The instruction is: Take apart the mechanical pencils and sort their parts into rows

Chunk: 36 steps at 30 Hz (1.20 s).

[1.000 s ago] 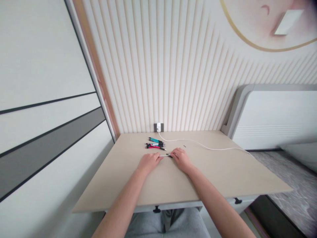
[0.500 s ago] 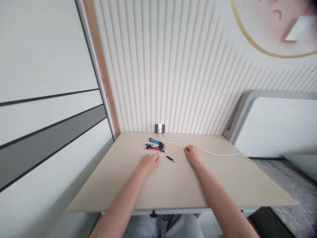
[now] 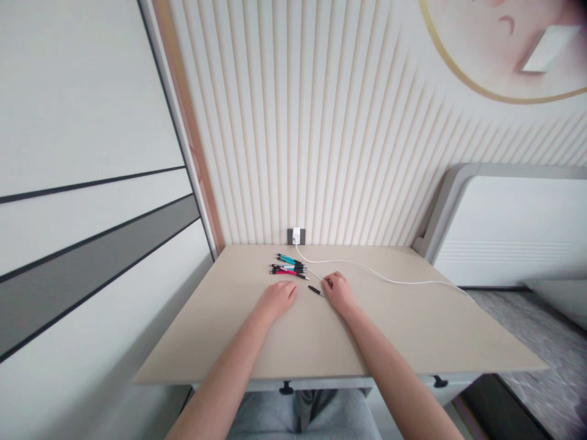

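Note:
My left hand (image 3: 277,297) lies flat on the beige table (image 3: 413,330) with its fingers stretched out and nothing in it. My right hand (image 3: 338,287) is just to its right, fingers curled in a pinch on a thin pale rod (image 3: 315,274) that points back-left toward the pens. A short black pen part (image 3: 314,290) lies on the table between the two hands, close to my right fingertips. Behind the hands sits a small heap of teal, red and black pens (image 3: 288,267).
A white charger (image 3: 296,235) sits in a wall socket at the table's back edge; its white cable (image 3: 394,280) trails right across the table and off the edge. A white and grey headboard (image 3: 504,226) stands to the right. Ribbed wall behind.
My right hand left the black pen part, reached right toward the cable, then came back beside the part with the thin rod. My left hand stayed in place and flattened.

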Motion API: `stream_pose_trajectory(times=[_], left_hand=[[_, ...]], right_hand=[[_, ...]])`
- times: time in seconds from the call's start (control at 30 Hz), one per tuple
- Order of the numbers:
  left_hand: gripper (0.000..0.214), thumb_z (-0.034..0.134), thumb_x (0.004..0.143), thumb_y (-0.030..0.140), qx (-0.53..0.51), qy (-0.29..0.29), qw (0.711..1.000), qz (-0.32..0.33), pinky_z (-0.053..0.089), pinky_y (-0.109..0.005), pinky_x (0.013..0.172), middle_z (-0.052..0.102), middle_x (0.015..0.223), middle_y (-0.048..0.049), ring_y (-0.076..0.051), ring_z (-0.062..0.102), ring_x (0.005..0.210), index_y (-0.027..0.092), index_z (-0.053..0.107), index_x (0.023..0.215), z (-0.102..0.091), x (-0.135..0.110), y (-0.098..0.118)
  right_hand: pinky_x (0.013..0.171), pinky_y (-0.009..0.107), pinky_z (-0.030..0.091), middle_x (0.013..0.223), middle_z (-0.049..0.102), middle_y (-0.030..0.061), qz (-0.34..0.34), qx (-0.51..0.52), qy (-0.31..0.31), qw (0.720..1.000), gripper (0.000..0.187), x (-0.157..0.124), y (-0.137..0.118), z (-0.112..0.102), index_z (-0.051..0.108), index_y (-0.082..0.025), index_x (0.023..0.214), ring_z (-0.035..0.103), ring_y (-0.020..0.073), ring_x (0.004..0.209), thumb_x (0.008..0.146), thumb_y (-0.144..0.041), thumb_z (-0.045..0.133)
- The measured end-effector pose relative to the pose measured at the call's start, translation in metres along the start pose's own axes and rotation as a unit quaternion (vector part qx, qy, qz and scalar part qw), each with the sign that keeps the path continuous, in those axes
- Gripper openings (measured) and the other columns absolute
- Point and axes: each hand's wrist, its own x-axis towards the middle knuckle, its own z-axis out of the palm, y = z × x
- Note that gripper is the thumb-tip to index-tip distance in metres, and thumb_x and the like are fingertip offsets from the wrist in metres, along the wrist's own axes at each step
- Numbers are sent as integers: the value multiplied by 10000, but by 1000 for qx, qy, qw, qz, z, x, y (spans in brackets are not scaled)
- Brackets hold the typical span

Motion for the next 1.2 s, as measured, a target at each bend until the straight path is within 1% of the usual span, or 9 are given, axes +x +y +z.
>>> stream_pose_trajectory(times=[0.1, 0.23, 0.4, 0.53, 0.7, 0.87, 0.97, 1.1, 1.2], left_hand=[[287, 357, 984, 270, -23, 20, 999, 40, 462, -296, 845, 649, 935, -68, -186, 606, 909, 190, 616, 890, 1, 0, -3], [242, 380, 976, 209, -52, 43, 995, 79, 470, -304, 885, 631, 971, -62, -175, 595, 940, 181, 615, 930, 5, 2, -6], [152, 477, 940, 177, -71, 63, 990, 107, 480, -333, 900, 654, 987, -63, -189, 600, 972, 177, 624, 978, 9, 5, -9], [133, 547, 908, 173, -67, 71, 987, 125, 481, -360, 897, 682, 986, -65, -206, 613, 971, 184, 638, 1004, 9, 7, -9], [241, 599, 891, 247, -54, 84, 985, 140, 473, -366, 910, 672, 1064, -74, -217, 603, 1022, 194, 596, 1126, 7, 5, -6], [170, 535, 935, 308, -35, 96, 984, 149, 481, -351, 861, 674, 944, -74, -209, 610, 935, 173, 631, 974, 6, 5, -3], [202, 504, 951, 311, -26, 102, 982, 154, 485, -337, 823, 666, 876, -71, -200, 612, 877, 165, 633, 899, 7, 6, -2], [189, 508, 950, 307, -17, 107, 979, 171, 485, -335, 814, 664, 858, -64, -200, 611, 859, 166, 631, 926, 6, 6, 1], [188, 504, 952, 305, -12, 111, 977, 181, 486, -335, 808, 668, 854, -62, -199, 613, 843, 167, 631, 932, 5, 5, 3]], right_hand=[[848, 294, 416, 959, 641, 94, -21, 5, -2, 1000, 216, -9, -2, -12, 717, -189, 917, 588, 201, 902, 895, -251, 511], [895, 325, 377, 946, 644, 62, -55, 6, -24, 998, 204, -24, -10, -25, 722, -230, 877, 560, 209, 940, 891, -344, 553], [885, 351, 344, 946, 647, 62, -77, -30, -57, 995, 175, -32, -18, -30, 718, -235, 912, 538, 224, 969, 867, -359, 602], [852, 342, 350, 921, 666, 58, -90, -26, -58, 994, 161, -29, -18, -29, 702, -225, 903, 551, 219, 949, 898, -310, 564], [838, 328, 365, 898, 702, 43, -125, -6, -64, 990, 163, -23, -27, -18, 686, -227, 941, 584, 206, 909, 926, -284, 534], [827, 322, 378, 909, 707, 52, -160, 20, -66, 985, 213, -20, -42, -5, 691, -236, 967, 592, 203, 893, 953, -320, 495], [791, 305, 390, 859, 698, 51, -160, 38, -62, 984, 298, -22, -42, -5, 683, -221, 909, 590, 190, 840, 984, -344, 422], [710, 288, 393, 707, 653, 43, -136, 57, -52, 988, 439, -23, -35, -6, 626, -192, 737, 575, 179, 735, 1011, -353, 323], [710, 279, 398, 697, 655, 32, -133, 74, -56, 987, 434, -24, -32, -5, 617, -191, 719, 585, 167, 715, 1008, -354, 337]])
